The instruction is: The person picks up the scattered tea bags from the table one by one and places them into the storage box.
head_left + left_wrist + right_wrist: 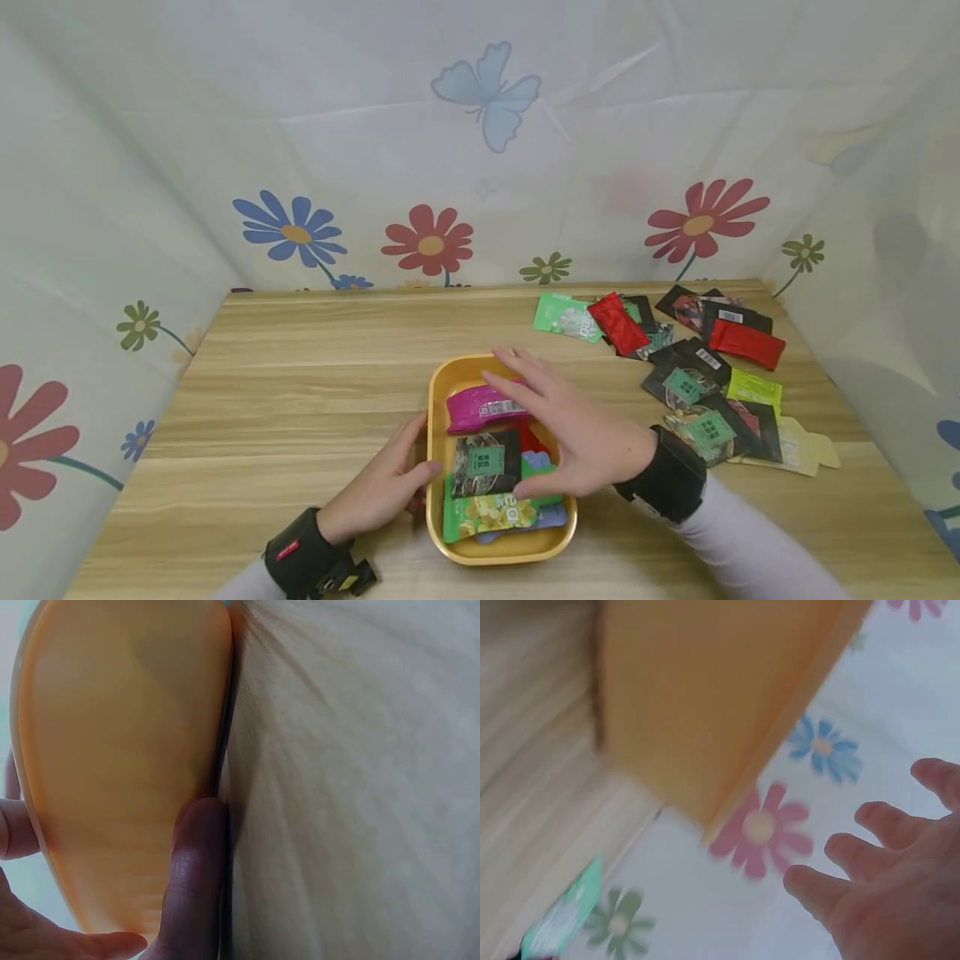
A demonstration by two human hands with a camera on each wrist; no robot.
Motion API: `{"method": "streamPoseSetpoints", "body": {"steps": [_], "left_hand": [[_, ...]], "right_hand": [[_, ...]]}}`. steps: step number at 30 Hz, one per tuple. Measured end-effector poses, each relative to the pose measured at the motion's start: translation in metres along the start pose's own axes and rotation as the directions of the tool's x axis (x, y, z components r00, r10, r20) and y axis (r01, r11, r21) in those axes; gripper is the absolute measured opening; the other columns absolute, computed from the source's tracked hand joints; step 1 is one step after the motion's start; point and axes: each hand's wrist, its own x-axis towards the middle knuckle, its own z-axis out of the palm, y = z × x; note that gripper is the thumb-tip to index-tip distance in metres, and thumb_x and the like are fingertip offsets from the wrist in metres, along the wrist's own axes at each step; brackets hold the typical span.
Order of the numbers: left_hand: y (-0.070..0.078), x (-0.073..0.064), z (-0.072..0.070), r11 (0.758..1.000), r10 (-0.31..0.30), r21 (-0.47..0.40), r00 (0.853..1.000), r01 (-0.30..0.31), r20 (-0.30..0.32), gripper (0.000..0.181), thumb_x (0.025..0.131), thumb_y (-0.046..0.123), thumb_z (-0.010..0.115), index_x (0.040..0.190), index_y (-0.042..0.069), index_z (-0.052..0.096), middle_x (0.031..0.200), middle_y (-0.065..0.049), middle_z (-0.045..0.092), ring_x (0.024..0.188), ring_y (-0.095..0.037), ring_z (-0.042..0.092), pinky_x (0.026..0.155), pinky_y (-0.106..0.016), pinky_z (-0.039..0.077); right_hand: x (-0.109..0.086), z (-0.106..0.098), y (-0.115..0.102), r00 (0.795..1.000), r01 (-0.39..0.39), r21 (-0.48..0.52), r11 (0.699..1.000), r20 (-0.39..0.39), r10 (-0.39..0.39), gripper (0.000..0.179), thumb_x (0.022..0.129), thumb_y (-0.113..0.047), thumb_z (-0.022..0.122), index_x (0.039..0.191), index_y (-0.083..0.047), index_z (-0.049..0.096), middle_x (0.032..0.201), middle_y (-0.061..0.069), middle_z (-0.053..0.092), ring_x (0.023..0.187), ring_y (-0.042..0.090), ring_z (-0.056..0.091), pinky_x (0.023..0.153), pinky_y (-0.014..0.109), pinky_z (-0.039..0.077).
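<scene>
A yellow plastic basket [504, 552] stands near the front of the table. In it lie a purple packet [474, 408], a black packet with a green label [487, 460], a green tea packet with yellow flowers [480, 515], and red and blue packets partly covered. My left hand [382, 487] holds the basket's left side, thumb at the rim and fingers along the outer wall, one low near the table in the left wrist view. Over the basket's right side, my right hand [577, 425] has spread fingers, with nothing in its grasp. It hides some contents.
At the table's right lie several packets: a mint-green packet [567, 317], red packets [747, 343], black packets [686, 375], a lime packet [754, 388] and a cream packet [801, 448]. Flower-printed white curtains [480, 192] border the wooden table [300, 367] behind and at the sides.
</scene>
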Motion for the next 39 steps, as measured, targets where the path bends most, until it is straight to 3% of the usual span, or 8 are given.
{"method": "streamPoseSetpoints", "body": {"steps": [7,12,21,24,30,34,36,39], "left_hand": [[-0.002,0.0,0.0,1.0,0.005,-0.03,1.0,-0.005,-0.007,0.071,0.1,0.024,0.052,0.161,0.022,0.016,0.153,-0.016,0.026,0.082,-0.026,0.068,0.055,-0.045,0.058],[-0.003,0.0,0.001,1.0,0.004,-0.016,1.0,-0.004,-0.019,0.072,0.099,0.025,0.054,0.161,0.023,0.018,0.153,-0.016,0.027,0.08,-0.026,0.067,0.053,-0.044,0.057],[0.0,-0.001,0.0,1.0,0.003,-0.028,1.0,-0.004,-0.026,0.072,0.099,0.024,0.054,0.161,0.024,0.017,0.155,-0.017,0.024,0.079,-0.027,0.067,0.053,-0.045,0.057],[0.001,-0.002,-0.001,1.0,0.009,-0.022,1.0,-0.009,-0.023,0.072,0.099,0.023,0.054,0.161,0.023,0.017,0.155,-0.018,0.024,0.079,-0.027,0.067,0.053,-0.044,0.057],[0.0,-0.001,0.0,1.0,0.013,-0.016,1.0,-0.013,-0.021,0.072,0.099,0.024,0.054,0.161,0.023,0.018,0.153,-0.017,0.026,0.081,-0.026,0.067,0.054,-0.043,0.058],[-0.001,-0.001,0.0,1.0,0.017,-0.015,1.0,-0.017,-0.022,0.071,0.099,0.023,0.054,0.16,0.023,0.019,0.152,-0.017,0.028,0.081,-0.026,0.067,0.053,-0.044,0.057],[-0.002,0.0,0.001,1.0,0.015,-0.013,1.0,-0.015,-0.022,0.071,0.099,0.024,0.055,0.16,0.023,0.02,0.152,-0.017,0.027,0.081,-0.026,0.066,0.053,-0.044,0.057],[-0.002,0.0,0.002,1.0,0.006,-0.015,1.0,-0.006,-0.018,0.071,0.098,0.024,0.055,0.16,0.024,0.02,0.154,-0.016,0.026,0.08,-0.026,0.066,0.053,-0.044,0.057]], "right_hand": [[-0.032,-0.023,0.036,0.985,-0.154,-0.172,0.973,-0.099,0.138,0.116,0.07,-0.066,0.075,0.162,-0.028,0.017,0.168,0.001,0.007,0.152,0.028,0.012,0.109,0.062,0.033],[-0.066,-0.03,0.059,0.944,-0.325,-0.241,0.914,-0.145,0.298,0.113,0.07,-0.068,0.073,0.161,-0.019,0.026,0.167,0.006,0.012,0.15,0.034,0.016,0.11,0.067,0.028],[-0.123,-0.04,0.071,0.803,-0.589,-0.391,0.708,-0.185,0.566,0.116,0.074,-0.079,0.059,0.154,0.001,0.032,0.158,0.03,0.023,0.141,0.053,0.022,0.109,0.071,0.024],[-0.137,-0.039,0.069,0.74,-0.663,-0.405,0.629,-0.228,0.633,0.12,0.072,-0.083,0.056,0.147,0.008,0.039,0.148,0.038,0.032,0.131,0.056,0.033,0.103,0.072,0.031],[-0.152,-0.033,0.064,0.606,-0.781,-0.414,0.468,-0.316,0.73,0.126,0.065,-0.091,0.052,0.13,0.017,0.048,0.115,0.043,0.047,0.097,0.056,0.052,0.077,0.068,0.049],[-0.157,-0.031,0.066,0.55,-0.815,-0.406,0.414,-0.313,0.775,0.125,0.064,-0.087,0.059,0.129,0.019,0.045,0.108,0.043,0.048,0.088,0.053,0.053,0.071,0.065,0.051],[-0.159,-0.03,0.068,0.532,-0.825,-0.397,0.402,-0.303,0.791,0.123,0.065,-0.084,0.063,0.13,0.019,0.045,0.108,0.043,0.048,0.087,0.052,0.054,0.071,0.064,0.051],[-0.162,-0.028,0.071,0.522,-0.831,-0.387,0.399,-0.296,0.8,0.121,0.065,-0.08,0.066,0.131,0.018,0.045,0.108,0.043,0.048,0.086,0.052,0.054,0.071,0.063,0.051]]}}
